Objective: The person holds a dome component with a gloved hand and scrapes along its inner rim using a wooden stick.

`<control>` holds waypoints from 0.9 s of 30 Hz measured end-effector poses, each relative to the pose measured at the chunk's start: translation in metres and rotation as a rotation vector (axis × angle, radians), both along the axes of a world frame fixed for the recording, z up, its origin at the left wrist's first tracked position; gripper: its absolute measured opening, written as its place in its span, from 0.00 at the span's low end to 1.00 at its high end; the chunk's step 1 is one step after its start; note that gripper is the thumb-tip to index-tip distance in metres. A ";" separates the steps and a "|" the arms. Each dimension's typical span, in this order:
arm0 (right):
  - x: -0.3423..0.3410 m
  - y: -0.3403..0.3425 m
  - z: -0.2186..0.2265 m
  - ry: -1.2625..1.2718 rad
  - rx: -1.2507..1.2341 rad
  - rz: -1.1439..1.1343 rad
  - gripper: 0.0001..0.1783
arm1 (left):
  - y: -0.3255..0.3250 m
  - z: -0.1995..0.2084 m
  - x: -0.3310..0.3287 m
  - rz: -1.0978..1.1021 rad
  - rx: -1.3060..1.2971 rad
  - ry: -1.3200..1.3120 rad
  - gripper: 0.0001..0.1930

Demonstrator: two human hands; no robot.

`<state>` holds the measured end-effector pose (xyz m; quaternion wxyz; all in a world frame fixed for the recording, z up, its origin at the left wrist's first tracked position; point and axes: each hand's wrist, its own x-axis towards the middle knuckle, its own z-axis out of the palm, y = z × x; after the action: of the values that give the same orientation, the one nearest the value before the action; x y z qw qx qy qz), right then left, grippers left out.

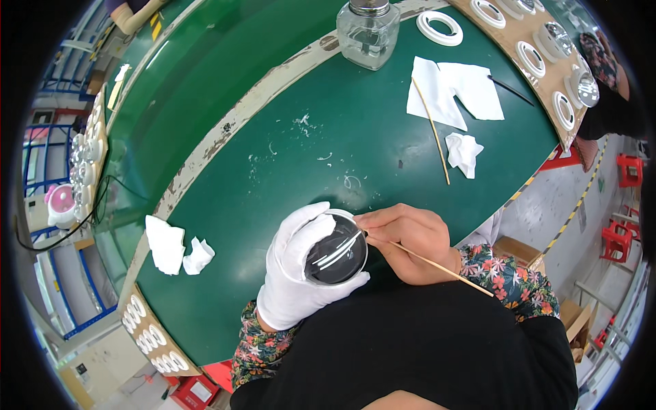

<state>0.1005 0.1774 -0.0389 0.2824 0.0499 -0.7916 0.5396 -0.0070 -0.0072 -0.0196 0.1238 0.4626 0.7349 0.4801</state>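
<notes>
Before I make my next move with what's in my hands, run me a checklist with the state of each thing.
1. Round, glossy, transparent piece held: ok, the white-gloved left hand grips it around its edge.
2. Thin, pale wooden stick held: ok, pinched in the bare right hand.
3. Stick end touching the piece: cannot tell, fingers crowd that spot.
4. Piece free of smudges: cannot tell, bright reflections lie across it.
5. Both hands gloved: not ok, only the left is.
6. Clear glass jar with metal top upright: ok, standing on the green table.
</notes>
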 end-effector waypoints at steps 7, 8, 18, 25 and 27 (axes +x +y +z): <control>0.005 -0.001 -0.001 0.002 -0.109 -0.012 0.07 | -0.002 -0.001 0.001 0.014 -0.005 -0.010 0.45; 0.006 0.000 -0.001 0.002 -0.108 -0.009 0.07 | -0.002 -0.001 0.002 0.017 -0.004 -0.011 0.45; 0.003 0.000 -0.001 0.030 -0.043 0.012 0.07 | -0.001 0.002 0.002 0.021 -0.021 -0.014 0.44; 0.003 -0.001 -0.008 0.067 -0.057 -0.003 0.07 | 0.000 -0.002 0.002 0.009 0.007 -0.018 0.46; 0.004 -0.002 -0.006 0.063 -0.017 -0.006 0.07 | -0.001 -0.003 0.003 0.012 0.004 -0.037 0.46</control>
<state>0.1045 0.1757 -0.0444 0.3093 0.0624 -0.7778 0.5435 -0.0039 -0.0083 -0.0226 0.1334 0.4496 0.7342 0.4909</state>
